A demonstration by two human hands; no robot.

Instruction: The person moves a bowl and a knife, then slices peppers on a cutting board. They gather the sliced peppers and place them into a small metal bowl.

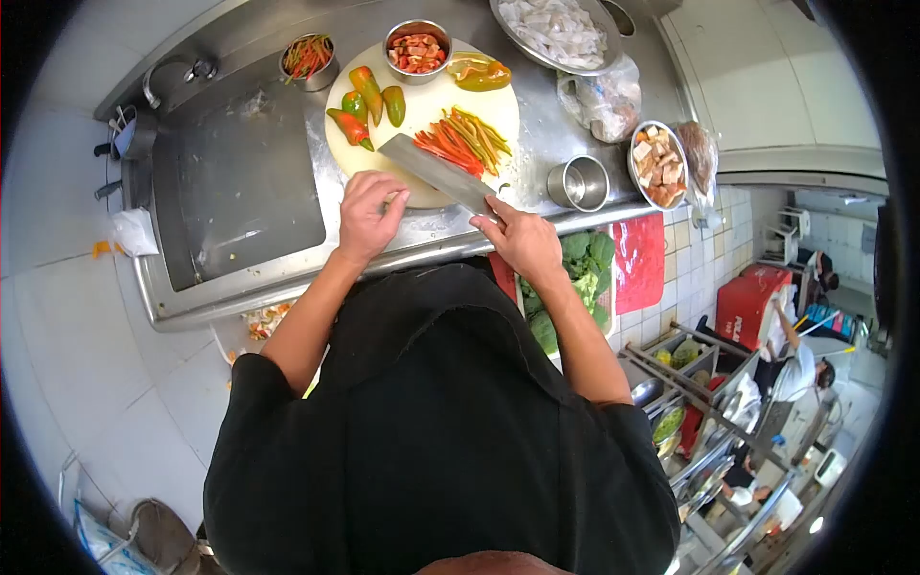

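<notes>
My right hand (pixel 520 240) is wrapped round the handle of a cleaver (pixel 441 174), its broad blade slanting up and left over the round cutting board (pixel 431 105). At the board's near edge, my left hand (pixel 370 213) is closed with its fingers curled in, and nothing shows in it. Red pepper strips (pixel 450 146) and green pepper strips (pixel 482 133) lie just beyond the blade. Whole red and green peppers (pixel 367 96) rest on the board's left side. A cut pepper (pixel 479 72) lies at its far right.
A metal bowl of chopped red pieces (pixel 418 52) stands on the board; a bowl of strips (pixel 309 59) is left of it. Right are an empty metal cup (pixel 579 183), a bowl of meat chunks (pixel 658 165) and a bowl of white strips (pixel 556 34). A sink (pixel 240 182) lies left.
</notes>
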